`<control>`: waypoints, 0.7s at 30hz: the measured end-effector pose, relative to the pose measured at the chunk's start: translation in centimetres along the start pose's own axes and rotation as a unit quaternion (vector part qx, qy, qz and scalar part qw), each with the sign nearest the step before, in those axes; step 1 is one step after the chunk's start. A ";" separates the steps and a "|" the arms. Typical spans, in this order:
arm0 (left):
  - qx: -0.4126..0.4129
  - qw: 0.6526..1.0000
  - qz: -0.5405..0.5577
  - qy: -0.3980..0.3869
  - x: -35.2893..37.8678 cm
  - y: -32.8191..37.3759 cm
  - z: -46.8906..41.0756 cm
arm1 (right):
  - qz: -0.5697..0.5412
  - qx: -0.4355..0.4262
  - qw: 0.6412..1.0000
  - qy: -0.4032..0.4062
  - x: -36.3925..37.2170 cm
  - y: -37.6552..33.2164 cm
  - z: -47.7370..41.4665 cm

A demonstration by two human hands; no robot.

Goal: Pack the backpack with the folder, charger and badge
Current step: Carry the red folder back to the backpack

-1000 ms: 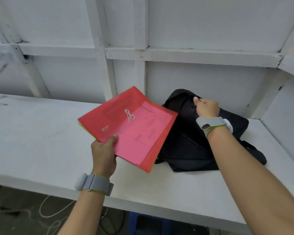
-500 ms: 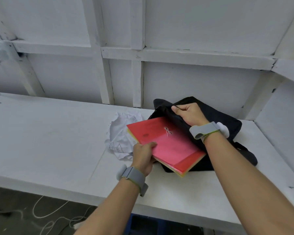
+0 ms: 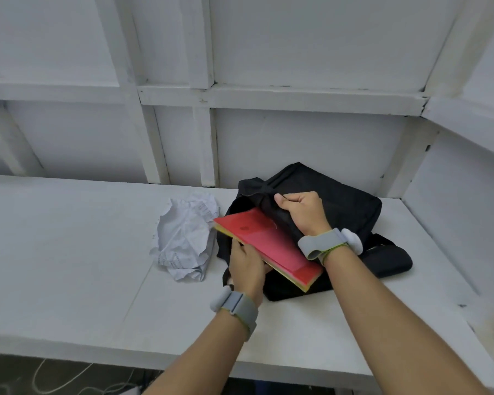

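A black backpack point(image 3: 342, 201) lies on the white table point(image 3: 69, 252) near the back right corner. My right hand point(image 3: 303, 212) grips the upper flap of its opening and holds it up. A red folder point(image 3: 268, 243) with a yellow edge is partly inside the opening, its far part hidden under the flap. My left hand point(image 3: 247, 266) holds the folder's near left edge. No charger or badge is in view.
A crumpled white paper point(image 3: 183, 238) lies on the table just left of the backpack. White wall panels with beams stand behind, and a side wall point(image 3: 454, 209) closes the right. Cables lie on the floor below the table's front edge.
The red folder has moved right from above the table into the backpack's opening, uncovering the crumpled paper. My right hand has lifted the flap and still holds it.
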State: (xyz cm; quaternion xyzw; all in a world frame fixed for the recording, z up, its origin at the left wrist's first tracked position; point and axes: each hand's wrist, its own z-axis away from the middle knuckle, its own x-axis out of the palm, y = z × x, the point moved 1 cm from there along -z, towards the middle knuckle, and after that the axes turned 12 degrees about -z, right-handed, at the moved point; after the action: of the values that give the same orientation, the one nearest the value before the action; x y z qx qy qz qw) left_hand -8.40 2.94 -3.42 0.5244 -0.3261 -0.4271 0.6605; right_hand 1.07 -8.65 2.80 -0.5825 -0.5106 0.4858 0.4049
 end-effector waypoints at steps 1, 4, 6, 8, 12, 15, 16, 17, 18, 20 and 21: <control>0.004 0.999 -0.047 0.002 0.6 0.1 -0.8 | -0.012 0.007 1.000 -0.004 0.0 0.1 0.1; -0.008 0.989 -0.148 -0.026 2.7 1.2 -2.8 | -0.049 0.017 0.998 -0.025 0.0 0.4 0.3; -0.024 0.976 -0.215 -0.029 3.7 2.4 -3.3 | -0.054 0.020 0.997 -0.045 -0.3 0.5 0.4; -0.042 0.967 -0.250 -0.025 3.8 2.9 -3.8 | -0.061 0.020 0.997 -0.053 -0.4 0.9 0.4; -0.037 0.960 -0.268 -0.072 3.0 2.2 -4.5 | -0.063 0.020 0.996 -0.056 -1.2 1.6 0.0; -0.026 0.963 -0.258 -0.072 1.8 1.8 -5.2 | -0.027 0.031 0.992 -0.121 -0.7 2.7 0.3; -0.017 0.964 -0.258 -0.065 1.5 1.9 -5.5 | -0.006 0.036 0.988 -0.150 -0.4 3.2 0.5; -0.004 0.961 -0.270 -0.059 1.1 2.0 -5.7 | 0.015 0.037 0.983 -0.179 -0.1 3.6 0.7; 0.018 0.950 -0.305 -0.060 0.7 2.2 -5.9 | 0.036 0.033 0.979 -0.200 0.1 4.0 0.9; 0.052 0.908 -0.412 -0.062 -0.3 2.9 -5.8 | 0.086 0.020 0.972 -0.219 0.5 4.4 1.4; 0.065 0.891 -0.447 -0.048 -0.9 3.2 -5.8 | 0.108 0.012 0.969 -0.222 0.7 4.4 1.7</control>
State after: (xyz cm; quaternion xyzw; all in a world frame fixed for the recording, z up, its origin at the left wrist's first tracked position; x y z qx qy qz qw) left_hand -2.95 6.40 -1.71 0.6352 -0.1151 -0.6797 0.3482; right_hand 0.31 -8.69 -1.90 -0.5069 -0.5160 0.6497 0.2336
